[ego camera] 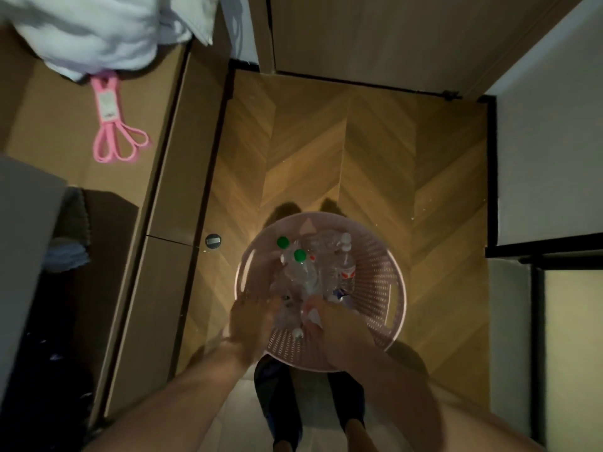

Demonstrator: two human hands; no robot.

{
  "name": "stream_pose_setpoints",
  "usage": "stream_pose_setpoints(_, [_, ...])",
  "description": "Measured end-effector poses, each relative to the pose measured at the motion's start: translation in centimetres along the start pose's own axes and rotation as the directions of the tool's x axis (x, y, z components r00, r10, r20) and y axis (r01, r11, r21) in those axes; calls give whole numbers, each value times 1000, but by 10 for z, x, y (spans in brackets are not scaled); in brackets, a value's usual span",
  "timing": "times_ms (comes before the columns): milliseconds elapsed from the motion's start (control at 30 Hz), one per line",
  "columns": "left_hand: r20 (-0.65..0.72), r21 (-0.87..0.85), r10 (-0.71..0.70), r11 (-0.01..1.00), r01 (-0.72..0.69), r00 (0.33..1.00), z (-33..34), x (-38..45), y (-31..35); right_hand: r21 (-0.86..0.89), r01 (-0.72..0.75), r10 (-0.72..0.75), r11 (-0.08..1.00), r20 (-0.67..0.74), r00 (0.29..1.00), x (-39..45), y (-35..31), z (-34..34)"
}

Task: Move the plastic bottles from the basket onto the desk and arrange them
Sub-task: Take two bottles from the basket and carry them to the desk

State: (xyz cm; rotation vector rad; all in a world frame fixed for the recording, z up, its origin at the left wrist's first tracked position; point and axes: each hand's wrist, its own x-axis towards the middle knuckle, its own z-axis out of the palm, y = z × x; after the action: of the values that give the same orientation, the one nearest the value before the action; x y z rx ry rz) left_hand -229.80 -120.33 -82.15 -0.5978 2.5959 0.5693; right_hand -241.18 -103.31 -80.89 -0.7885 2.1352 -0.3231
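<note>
Both forearms are seen nearest the camera, reaching down into a round pink basket (375,275) that stands on the floor. Dark shoes (277,386) are seen under the wrists. The left hand (251,321) lies at the basket's near-left rim, blurred; whether its fingers are curled round a bottle or the rim cannot be told. The right hand (329,324) lies just inside the near rim with something clear and white at its fingertips, but the grip cannot be made out either.

Just beyond the fingers of both hands, the plastic bottles (303,272) are heaped inside the basket, clear and crumpled, two with green caps (299,255) on the far-left side and one with a white cap further right.

The picking-up step appears barely begun. It is judged that thin bottles like these dent and slip, so each is best taken round the body or neck, one per hand, and lifted straight up so that neighbours are not dragged out.

Left of the left hand, well apart and higher, the wooden counter (65,119) is seen, with a pink looped strap (111,125) and white cloth (98,27) at its far end. Herringbone wood floor (326,141) stretches beyond the basket to a closed door (391,34).
</note>
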Motion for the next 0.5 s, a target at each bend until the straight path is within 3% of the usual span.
stream_pose_setpoints(100, [-53,-23,-40,999,39,998,-41,-63,23,62,-15,16,998,-5,1000,-53,-26,-50])
stream_pose_setpoints(267, [-154,-220,-144,969,108,977,-155,-168,72,139,-8,31,990,-164,986,-169,-75,-141])
stream_pose_setpoints(333, [-131,-311,-195,939,147,972,-205,-202,93,163,2,27,987,-176,984,-209,-96,-175])
stream_pose_setpoints(433, [-185,-397,-213,909,125,959,-264,-245,122,174,39,-2,984,-209,978,-255,-119,-216])
stream_pose_setpoints(500, [-200,-414,-305,888,202,931,-293,-269,141,174,92,-47,981,-245,968,-277,-126,-238])
